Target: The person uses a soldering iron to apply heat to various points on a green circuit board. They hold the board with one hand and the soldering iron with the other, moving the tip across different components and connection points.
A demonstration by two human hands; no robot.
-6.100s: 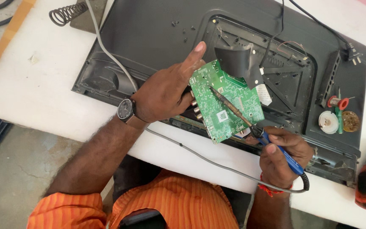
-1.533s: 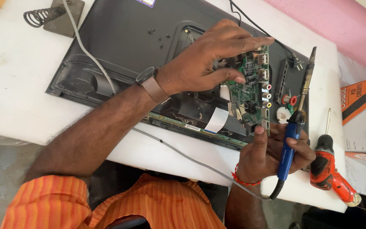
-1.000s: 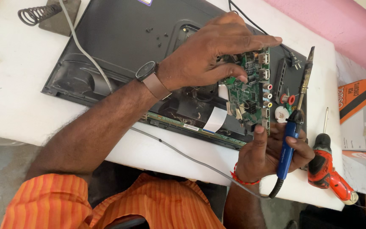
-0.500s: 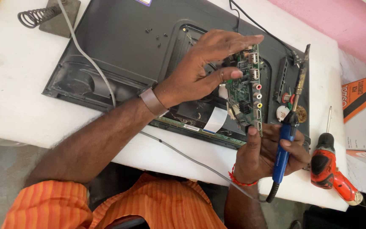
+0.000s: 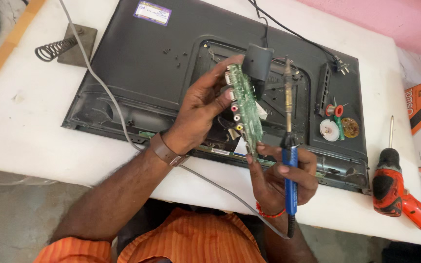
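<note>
While the left hand (image 5: 198,109) gripped the green circuit board (image 5: 244,109) on edge above the black television back (image 5: 147,73), its long axis ran near to far; the right hand (image 5: 283,178), clenched on the blue soldering iron (image 5: 288,146), pinched the board's near end.

red drill (image 5: 401,195) tip cut off, board underside hidden

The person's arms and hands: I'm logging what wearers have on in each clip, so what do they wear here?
The left hand has a brown strap band on its wrist. The right hand has a thin red-orange thread bracelet on its wrist. Both forearms are bare; orange ribbed short sleeves show at the frame's bottom.
</note>
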